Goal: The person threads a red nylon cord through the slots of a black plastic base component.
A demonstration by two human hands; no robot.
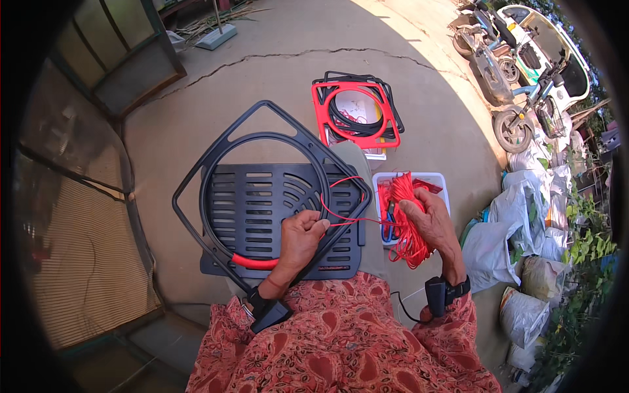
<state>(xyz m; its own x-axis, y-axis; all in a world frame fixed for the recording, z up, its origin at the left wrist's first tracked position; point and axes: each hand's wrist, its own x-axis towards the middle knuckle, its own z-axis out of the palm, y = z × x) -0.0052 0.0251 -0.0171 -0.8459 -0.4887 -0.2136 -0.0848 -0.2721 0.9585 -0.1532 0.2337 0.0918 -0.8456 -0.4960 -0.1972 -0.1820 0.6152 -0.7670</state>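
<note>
Across my lap lies a black slotted plastic panel (259, 196), and on it rests a black frame (190, 180), a rounded square with a ring inside. Red wrapping (255, 262) covers a short stretch of the ring's near side. My left hand (303, 239) is closed at the ring's right side, pinching a red cord (337, 215). The cord loops over the frame's right corner and runs across to a thick bundle of red cord (411, 239). My right hand (432, 223) is closed around that bundle, above a white tray (429, 177).
In the tray lie red pieces and something blue-handled, partly hidden. Beyond it, a red frame (321, 105) and several black frames rest over a white box. A screened panel (92, 249) stands at left. Sacks (508, 223), scooters (514, 128) and plants line the right side.
</note>
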